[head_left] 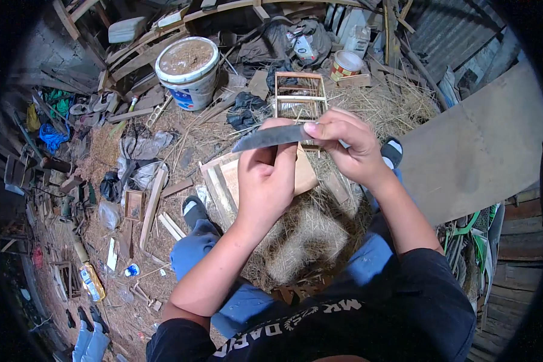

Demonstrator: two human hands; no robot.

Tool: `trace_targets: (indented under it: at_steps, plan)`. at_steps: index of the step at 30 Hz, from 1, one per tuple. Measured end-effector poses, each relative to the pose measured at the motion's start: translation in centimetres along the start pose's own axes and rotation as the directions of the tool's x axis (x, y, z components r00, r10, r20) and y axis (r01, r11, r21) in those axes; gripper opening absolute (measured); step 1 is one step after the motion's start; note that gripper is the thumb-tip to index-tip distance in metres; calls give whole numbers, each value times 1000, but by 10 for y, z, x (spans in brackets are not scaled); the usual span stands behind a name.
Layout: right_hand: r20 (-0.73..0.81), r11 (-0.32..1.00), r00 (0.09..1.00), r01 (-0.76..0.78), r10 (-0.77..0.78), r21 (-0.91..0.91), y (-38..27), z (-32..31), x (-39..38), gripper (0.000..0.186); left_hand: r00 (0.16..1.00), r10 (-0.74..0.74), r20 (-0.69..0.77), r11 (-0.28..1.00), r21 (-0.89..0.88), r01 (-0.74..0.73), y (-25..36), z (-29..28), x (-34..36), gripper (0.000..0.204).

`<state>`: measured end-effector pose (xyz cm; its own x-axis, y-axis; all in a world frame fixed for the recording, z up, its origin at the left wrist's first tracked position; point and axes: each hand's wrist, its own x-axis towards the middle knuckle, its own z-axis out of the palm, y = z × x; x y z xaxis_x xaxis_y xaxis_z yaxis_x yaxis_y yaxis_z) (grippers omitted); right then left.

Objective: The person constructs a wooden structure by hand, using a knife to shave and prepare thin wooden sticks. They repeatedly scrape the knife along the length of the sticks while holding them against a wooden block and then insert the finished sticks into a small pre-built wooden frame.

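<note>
Pinching flat grey blade by R end in grip of R hand, above light wood block. Running long axis approx L–R, dipping slightly L, across L hand. Can't tell L grip: holding or just touching.

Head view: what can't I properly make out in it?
All in the head view:
Gray strip: its right end, covered by the right hand.
Left hand: its fingertips, out of sight with the strip across it.
Wooden frame: its lower part, partly behind the hands.
White bucket: whatever lies under its brown top layer.
</note>
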<state>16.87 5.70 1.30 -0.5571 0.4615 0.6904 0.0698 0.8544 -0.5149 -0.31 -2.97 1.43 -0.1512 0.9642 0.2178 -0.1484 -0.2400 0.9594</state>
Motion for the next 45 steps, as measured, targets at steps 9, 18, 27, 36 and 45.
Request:
trace_targets:
  at_steps: [9,18,27,36,45]
  plan:
    - [-179,987,970,-155,162,54,6,0,-3,20,998,66,-15,998,-25,-66,2,0,0,13]
    - [-50,995,996,-76,80,68,-11,13,2,24,993,94,-71,994,63,-90,-1,-7,-5,10]
    - [-177,978,962,-200,207,61,-1,15,0,20,998,28,-57,998,-48,-31,9,-9,-8,12]
    - [-36,994,994,-108,107,-2,-22,17,3,26,985,151,-86,988,21,-150,4,-10,-7,10]
    - [-290,945,900,-312,327,98,4,5,0,17,996,83,-33,996,40,-81,13,-8,-14,13]
